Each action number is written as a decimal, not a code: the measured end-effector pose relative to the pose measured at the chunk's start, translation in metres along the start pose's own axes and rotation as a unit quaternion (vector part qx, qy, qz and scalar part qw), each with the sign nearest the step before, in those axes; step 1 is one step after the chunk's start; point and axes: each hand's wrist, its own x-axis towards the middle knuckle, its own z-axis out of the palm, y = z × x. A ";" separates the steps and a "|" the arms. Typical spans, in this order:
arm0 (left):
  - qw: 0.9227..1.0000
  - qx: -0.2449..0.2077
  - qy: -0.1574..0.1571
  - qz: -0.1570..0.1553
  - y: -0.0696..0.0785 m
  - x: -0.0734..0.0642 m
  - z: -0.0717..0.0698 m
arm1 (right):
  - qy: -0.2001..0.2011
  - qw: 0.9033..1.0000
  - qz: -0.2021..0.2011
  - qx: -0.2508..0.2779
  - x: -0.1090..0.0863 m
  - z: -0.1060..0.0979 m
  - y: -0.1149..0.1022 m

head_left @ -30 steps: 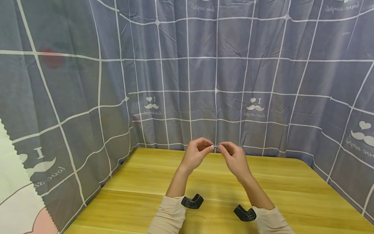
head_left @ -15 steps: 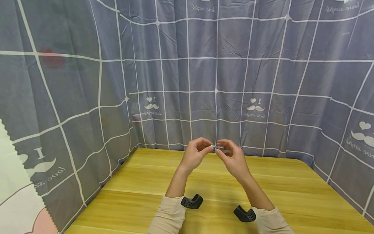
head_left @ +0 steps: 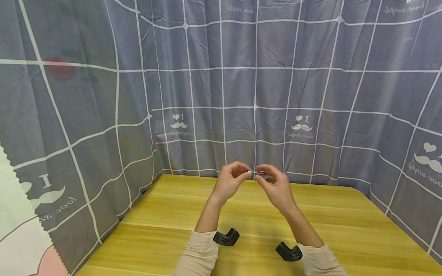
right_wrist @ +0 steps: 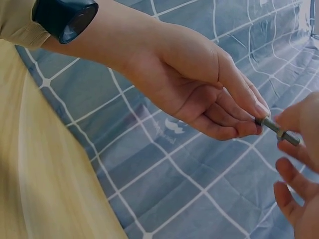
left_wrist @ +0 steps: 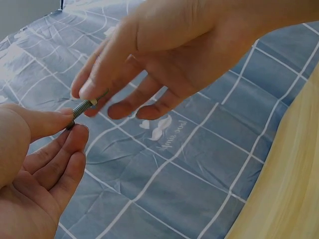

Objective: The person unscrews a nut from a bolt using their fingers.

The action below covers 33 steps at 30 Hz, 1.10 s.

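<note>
My left hand (head_left: pixel 228 182) pinches the head end of a small metal bolt (left_wrist: pixel 79 108) between thumb and fingertips. The bolt lies roughly level above the table's far edge, its threads showing. A nut (right_wrist: pixel 282 134) sits partway along the thread, and the bolt's bare end sticks out past it. My right hand (head_left: pixel 276 188) has its thumb and index finger around the nut; the left wrist view (left_wrist: pixel 169 55) shows the right hand from the side, fingertips at the nut and the other fingers spread loosely. The bolt's head is mostly hidden by the left fingertips.
A wooden table (head_left: pixel 172 214) lies under both forearms. Grey checked curtains (head_left: pixel 238 92) hang behind it and on both sides. Black wrist devices (head_left: pixel 226 237) sit on both sleeves. A pale cloth (head_left: pixel 24 234) hangs at the lower left.
My right thumb and index finger have parted and shifted along the bolt, so its far end now shows between them. The left hand keeps its pinch, almost still.
</note>
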 end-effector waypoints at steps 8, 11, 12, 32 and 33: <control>1.000 0.004 0.005 -0.007 -0.001 -0.001 0.001 | 0.005 0.998 0.055 -0.025 -0.001 0.001 0.003; 1.000 0.004 0.005 -0.010 -0.001 -0.001 0.001 | 0.001 0.999 0.047 -0.021 -0.002 0.000 0.003; 1.000 0.003 0.006 -0.011 0.000 -0.001 0.001 | 0.001 0.999 0.041 -0.015 -0.002 0.000 0.003; 1.000 -0.003 0.003 -0.004 0.036 -0.008 0.001 | 0.001 0.999 0.038 -0.030 -0.002 0.002 0.002; 1.000 -0.004 0.005 -0.005 0.035 -0.008 0.001 | 0.003 0.999 0.027 -0.029 -0.002 0.003 0.002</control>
